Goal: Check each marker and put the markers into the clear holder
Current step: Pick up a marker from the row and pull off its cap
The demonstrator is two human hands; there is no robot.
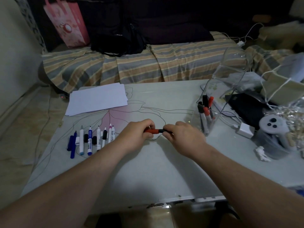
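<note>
Striped bedspread [139, 63] runs across the back, with a pink gift bag [65, 22] and a black bag [118, 41] on top of it. In front, a pale glass-topped table [148, 170] with a flower outline printed on it fills most of the view. A stack of white paper [97, 98] lies at its far left corner. At the far right stands the clear holder [213, 102], tall and see-through, with several markers in holder [205, 116] upright or leaning inside, red and black caps up. Right of it sits a clutter: a dark flat case [245, 107], a white charger block [245, 130] with its cable, a grey controller [273, 125]. On the table's left part a row of markers [92, 139] lies side by side, tips pointing away, blue ones at the left end, white-bodied ones toward the right, a few loose caps among them. Both forearms reach in from the near edge and meet above the table's middle. Left hand [136, 134] has its fingers curled round the red end of a red marker [153, 131], held level; right hand [184, 134] pinches the black end of the same marker. The two hands sit close together, only a short red-and-black stretch showing between them; cannot tell whether the cap is seated.
</note>
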